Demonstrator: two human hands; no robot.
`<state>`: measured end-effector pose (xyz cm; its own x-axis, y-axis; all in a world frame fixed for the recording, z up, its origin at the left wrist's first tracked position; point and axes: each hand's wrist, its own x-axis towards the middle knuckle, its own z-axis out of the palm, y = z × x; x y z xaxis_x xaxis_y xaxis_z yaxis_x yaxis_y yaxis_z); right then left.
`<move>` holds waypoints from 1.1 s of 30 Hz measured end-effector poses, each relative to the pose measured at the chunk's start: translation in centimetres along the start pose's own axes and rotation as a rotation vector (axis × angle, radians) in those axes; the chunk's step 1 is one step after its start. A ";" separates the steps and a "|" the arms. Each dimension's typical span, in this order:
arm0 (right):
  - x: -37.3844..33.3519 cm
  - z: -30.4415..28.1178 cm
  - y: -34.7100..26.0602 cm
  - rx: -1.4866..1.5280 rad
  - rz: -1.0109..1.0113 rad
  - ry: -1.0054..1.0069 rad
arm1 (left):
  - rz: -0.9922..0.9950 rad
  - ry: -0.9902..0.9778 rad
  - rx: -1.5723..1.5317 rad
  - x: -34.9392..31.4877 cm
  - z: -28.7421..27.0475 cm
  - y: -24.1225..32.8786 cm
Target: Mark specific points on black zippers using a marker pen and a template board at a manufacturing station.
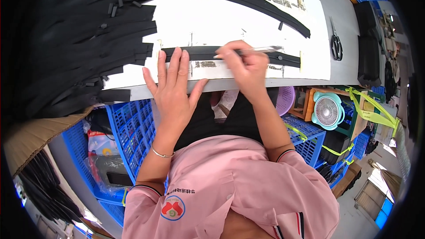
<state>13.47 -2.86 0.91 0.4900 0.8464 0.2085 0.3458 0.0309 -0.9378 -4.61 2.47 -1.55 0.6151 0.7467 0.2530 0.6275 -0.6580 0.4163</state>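
A black zipper strip [202, 53] lies crosswise along the near side of a white board [217, 22] that carries drawn lines and tape patches. My left hand [171, 97] rests flat with fingers spread, its fingertips on the strip's left end. In my right hand [249, 68] is a slim whitish pen [269, 49], pinched between the fingers, its tip at the middle of the strip. Motion blurs the pen somewhat. Farther back on the board lie more black zipper strips [252, 0], with sliders and a pull on them.
Heaped black zipper strips [79, 35] cover the table's left side. Black-handled scissors [336, 46] lie right of the board, near black blocks [368, 57]. Below the table edge stand blue plastic crates [133, 124], a turquoise fan [328, 111] and a purple basket [285, 99].
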 end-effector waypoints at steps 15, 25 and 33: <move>-0.1 -4.8 2.6 -0.273 0.027 0.177 | 0.049 -0.052 -0.123 1.1 -0.1 2.6; 0.1 -4.5 2.6 -0.305 -0.009 0.225 | 0.179 -0.131 -0.208 1.7 2.3 5.8; -0.5 -5.8 3.4 -0.209 -0.019 0.094 | 0.192 -0.095 -0.201 1.9 2.5 5.9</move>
<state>19.01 -6.24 -0.75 0.5508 0.7933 0.2594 0.5088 -0.0727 -0.8578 1.45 -0.29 -0.77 0.7614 0.5916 0.2651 0.3937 -0.7469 0.5359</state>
